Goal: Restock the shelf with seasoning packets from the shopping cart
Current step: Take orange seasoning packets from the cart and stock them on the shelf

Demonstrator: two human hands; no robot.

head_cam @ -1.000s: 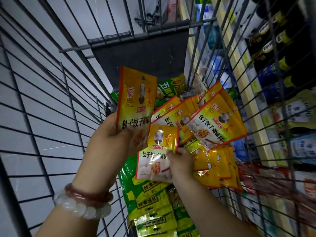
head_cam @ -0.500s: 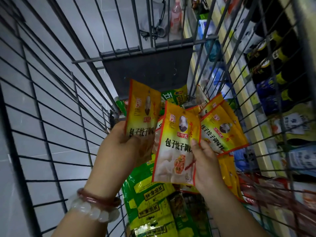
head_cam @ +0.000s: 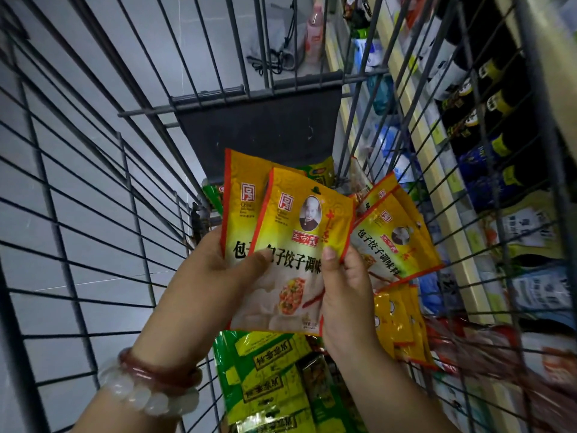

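My left hand (head_cam: 215, 276) pinches two yellow seasoning packets (head_cam: 299, 245) fanned one over the other, thumb across the front one's lower half, while my right hand (head_cam: 343, 295) grips the front packet's right edge, thumb on its face. Both are held up over the shopping cart (head_cam: 93, 214), where more yellow packets (head_cam: 396, 242) lie against the right wall above green packets (head_cam: 265, 370). They look light, thin and limp, with glossy film that I'd expect to slide against itself. I'd judge a firm pinch near the lower middle, square to the stack, keeps them from fanning apart before the shelf (head_cam: 452, 170) beside the cart.
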